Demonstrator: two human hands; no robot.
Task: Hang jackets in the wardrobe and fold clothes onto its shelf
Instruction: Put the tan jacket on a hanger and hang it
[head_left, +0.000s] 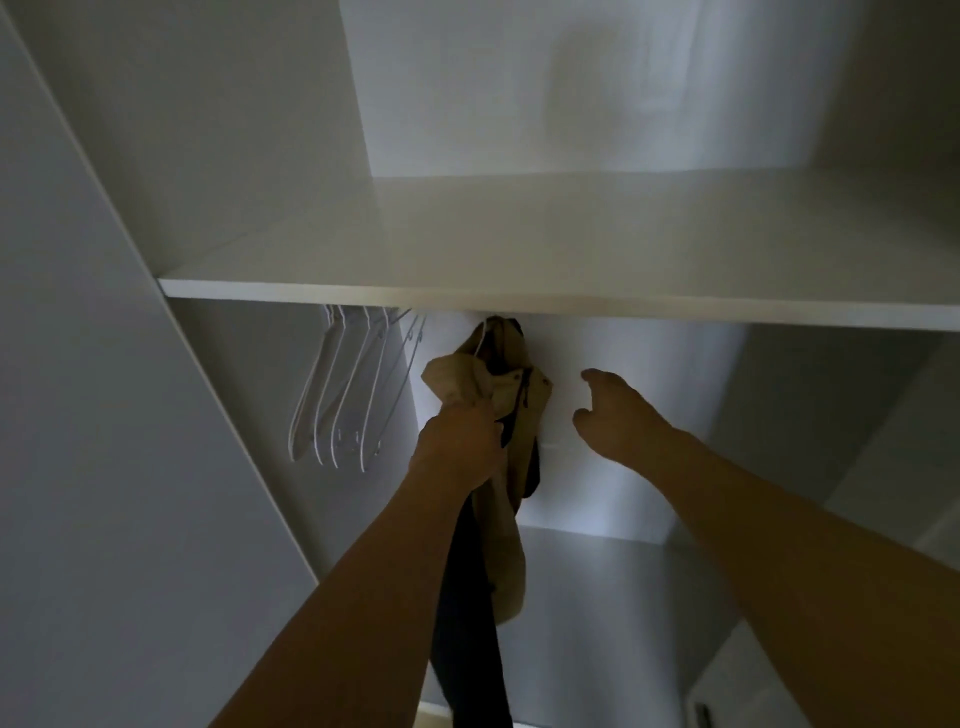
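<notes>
A beige jacket (511, 395) with a dark zip hangs under the white wardrobe shelf (571, 244); the top of its hanger is hidden behind the shelf edge. My left hand (460, 441) grips the jacket's bunched collar from the left. A dark garment (467, 623) hangs below my left forearm, against the jacket's lower part. My right hand (615, 410) hovers just right of the jacket, fingers loosely curved, holding nothing.
Several white hangers (343, 384) hang bare under the shelf at the left. The wardrobe's left side panel (104, 415) rises close by. A lower shelf (597, 540) lies behind the jacket, and the right side wall (831, 415) bounds the compartment.
</notes>
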